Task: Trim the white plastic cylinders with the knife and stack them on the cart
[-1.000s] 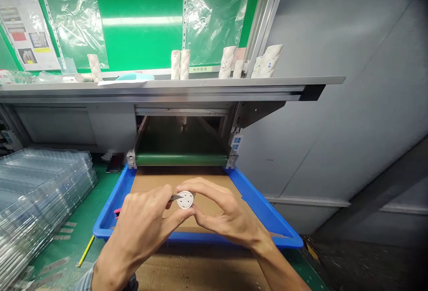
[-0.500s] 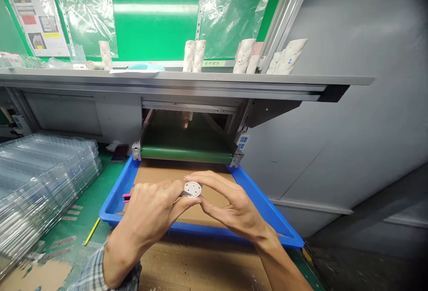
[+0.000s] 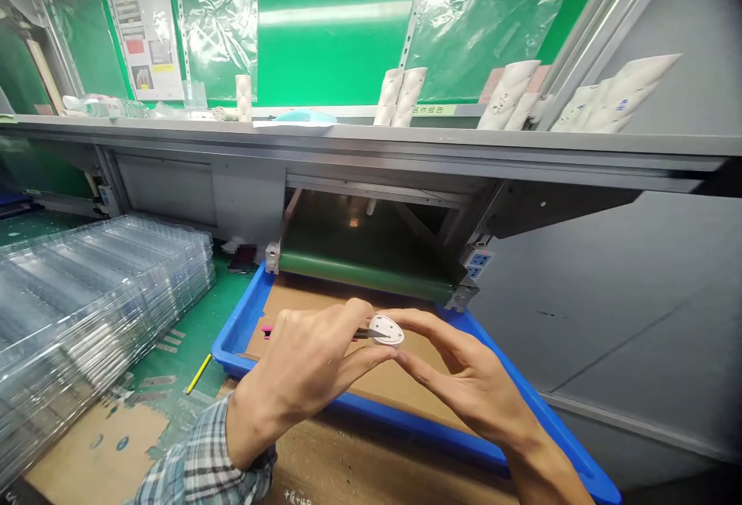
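Observation:
My left hand (image 3: 307, 370) is closed around a knife (image 3: 378, 333) with a pink handle end sticking out behind the fist. Its narrow dark blade points right and lies over the end face of a small white plastic part (image 3: 389, 327). That face is rounded, with several small holes. My right hand (image 3: 464, 366) pinches the part between thumb and fingers. The rest of the part is hidden behind its end face and my fingers. Both hands are above a blue tray (image 3: 429, 422) lined with cardboard.
A green conveyor belt (image 3: 359, 257) ends over the tray's far side. Stacked clear plastic trays (image 3: 144, 273) stand left, near a yellow stick (image 3: 199, 373). Across the back runs a metal shelf (image 3: 348, 136) carrying several white patterned tubes (image 3: 399, 97). A socket strip (image 3: 478, 260) hangs beside the conveyor.
The scene has shifted right in the picture as my head turned left. The blade tip now reaches across the white part's face, which is tilted differently. Both hands keep their holds.

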Demonstrator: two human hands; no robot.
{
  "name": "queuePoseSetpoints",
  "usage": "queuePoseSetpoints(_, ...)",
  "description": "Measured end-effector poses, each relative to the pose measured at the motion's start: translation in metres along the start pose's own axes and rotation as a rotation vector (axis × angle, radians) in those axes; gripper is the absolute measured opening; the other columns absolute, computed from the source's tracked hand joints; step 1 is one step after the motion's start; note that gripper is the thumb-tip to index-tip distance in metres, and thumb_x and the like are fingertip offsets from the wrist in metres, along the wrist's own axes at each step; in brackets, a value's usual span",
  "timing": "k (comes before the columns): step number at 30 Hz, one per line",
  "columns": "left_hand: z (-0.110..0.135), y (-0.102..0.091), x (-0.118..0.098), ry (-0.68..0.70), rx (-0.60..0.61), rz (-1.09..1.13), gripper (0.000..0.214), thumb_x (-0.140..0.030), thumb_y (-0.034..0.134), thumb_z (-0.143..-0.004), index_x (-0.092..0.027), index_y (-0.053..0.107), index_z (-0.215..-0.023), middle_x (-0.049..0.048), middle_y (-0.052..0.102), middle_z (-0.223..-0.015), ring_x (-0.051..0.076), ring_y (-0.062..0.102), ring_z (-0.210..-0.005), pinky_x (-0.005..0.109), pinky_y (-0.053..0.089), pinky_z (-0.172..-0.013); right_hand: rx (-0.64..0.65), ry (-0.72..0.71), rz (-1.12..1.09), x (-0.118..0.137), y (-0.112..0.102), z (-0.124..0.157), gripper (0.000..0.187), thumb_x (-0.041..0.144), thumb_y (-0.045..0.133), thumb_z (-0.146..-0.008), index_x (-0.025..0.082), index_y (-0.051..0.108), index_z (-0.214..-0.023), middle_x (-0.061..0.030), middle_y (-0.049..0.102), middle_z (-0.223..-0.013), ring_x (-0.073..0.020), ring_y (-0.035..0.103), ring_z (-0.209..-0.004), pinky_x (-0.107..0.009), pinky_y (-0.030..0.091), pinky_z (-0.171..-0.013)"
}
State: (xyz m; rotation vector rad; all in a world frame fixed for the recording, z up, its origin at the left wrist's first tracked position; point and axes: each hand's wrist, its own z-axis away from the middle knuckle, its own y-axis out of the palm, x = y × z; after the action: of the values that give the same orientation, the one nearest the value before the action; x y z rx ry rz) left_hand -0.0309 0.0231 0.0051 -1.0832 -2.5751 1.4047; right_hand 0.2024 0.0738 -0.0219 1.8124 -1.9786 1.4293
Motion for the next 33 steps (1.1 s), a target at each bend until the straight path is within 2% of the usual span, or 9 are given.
queuePoseSetpoints(3,0.000,-0.002,-0.002,0.024,0.040,0.023,0.032,-0.048,0.066,-0.104,-0.027,0.065,-0.128,-0.0047,0.083,-0.102,0.020,0.080,-0.085,0.029,0.039,-0.059,-0.021,0.015,-0.074,-0.001,0.001,-0.001,0.033,0.040,0.079,-0.096,0.030,0.073,-0.127,-0.0065,0.078,-0.125,-0.0248,0.076,-0.115,-0.033,0.063,-0.104)
queuePoseSetpoints(6,-0.001,-0.003,-0.002,0.057,0.078,0.079,0.037,-0.042,0.069,-0.104,-0.028,0.061,-0.137,-0.0044,0.083,-0.110,0.020,0.081,-0.091,0.027,0.046,-0.064,-0.014,0.049,-0.167,0.000,0.002,-0.002,0.033,0.041,0.080,-0.095,0.029,0.072,-0.124,-0.0087,0.077,-0.124,-0.0250,0.077,-0.113,-0.034,0.065,-0.102)
queuePoseSetpoints(10,0.000,-0.005,-0.002,0.091,0.104,0.142,0.042,-0.036,0.070,-0.104,-0.031,0.058,-0.144,-0.0053,0.082,-0.119,0.019,0.081,-0.094,0.026,0.049,-0.069,0.022,0.078,-0.232,-0.002,-0.001,-0.001,0.029,0.042,0.080,-0.095,0.028,0.072,-0.120,-0.0099,0.078,-0.121,-0.0256,0.078,-0.110,-0.034,0.067,-0.099)
queuePoseSetpoints(14,0.001,-0.005,-0.001,0.087,0.113,0.108,0.043,-0.035,0.065,-0.107,-0.029,0.055,-0.148,-0.0012,0.082,-0.120,0.021,0.081,-0.100,0.026,0.051,-0.071,-0.027,0.060,-0.213,-0.009,-0.001,0.000,0.032,0.040,0.084,-0.092,0.029,0.073,-0.121,-0.0075,0.079,-0.117,-0.0249,0.078,-0.110,-0.033,0.066,-0.100)
queuePoseSetpoints(17,0.001,-0.004,0.001,0.070,0.078,0.077,0.039,-0.042,0.064,-0.107,-0.027,0.059,-0.142,-0.0004,0.082,-0.117,0.021,0.081,-0.096,0.026,0.048,-0.066,-0.073,-0.009,-0.151,-0.011,0.002,0.000,0.036,0.036,0.083,-0.094,0.033,0.072,-0.129,-0.0044,0.078,-0.121,-0.0220,0.076,-0.113,-0.031,0.063,-0.103)
queuePoseSetpoints(21,0.003,0.002,0.006,0.053,-0.024,0.014,0.031,-0.050,0.069,-0.102,-0.025,0.065,-0.119,-0.0024,0.083,-0.109,0.022,0.081,-0.085,0.029,0.044,-0.061,-0.110,-0.153,-0.051,-0.004,0.008,-0.003,0.035,0.026,0.078,-0.098,0.034,0.070,-0.131,-0.0025,0.075,-0.125,-0.0190,0.072,-0.117,-0.030,0.058,-0.107)
queuePoseSetpoints(27,0.005,0.009,0.008,0.017,-0.018,-0.164,0.037,-0.057,0.060,-0.105,-0.023,0.063,-0.090,-0.0020,0.079,-0.082,0.025,0.077,-0.066,0.032,0.033,-0.054,-0.127,-0.252,-0.005,0.010,0.009,-0.009,0.036,0.019,0.076,-0.098,0.029,0.069,-0.132,-0.0054,0.074,-0.122,-0.0204,0.071,-0.114,-0.032,0.060,-0.102)
queuePoseSetpoints(30,0.006,0.009,0.006,0.003,-0.014,-0.191,0.040,-0.058,0.059,-0.105,-0.023,0.060,-0.086,-0.0021,0.078,-0.080,0.024,0.075,-0.064,0.032,0.030,-0.054,-0.115,-0.260,0.020,0.013,0.007,-0.008,0.037,0.016,0.075,-0.098,0.027,0.068,-0.132,-0.0066,0.074,-0.122,-0.0213,0.071,-0.115,-0.033,0.061,-0.100)
queuePoseSetpoints(33,0.006,0.009,0.006,-0.014,-0.002,-0.182,0.039,-0.060,0.056,-0.106,-0.024,0.063,-0.091,-0.0019,0.079,-0.083,0.024,0.077,-0.068,0.032,0.028,-0.055,-0.110,-0.269,0.044,0.014,0.007,-0.008,0.036,0.016,0.076,-0.098,0.026,0.068,-0.132,-0.0073,0.074,-0.122,-0.0214,0.071,-0.114,-0.032,0.061,-0.099)
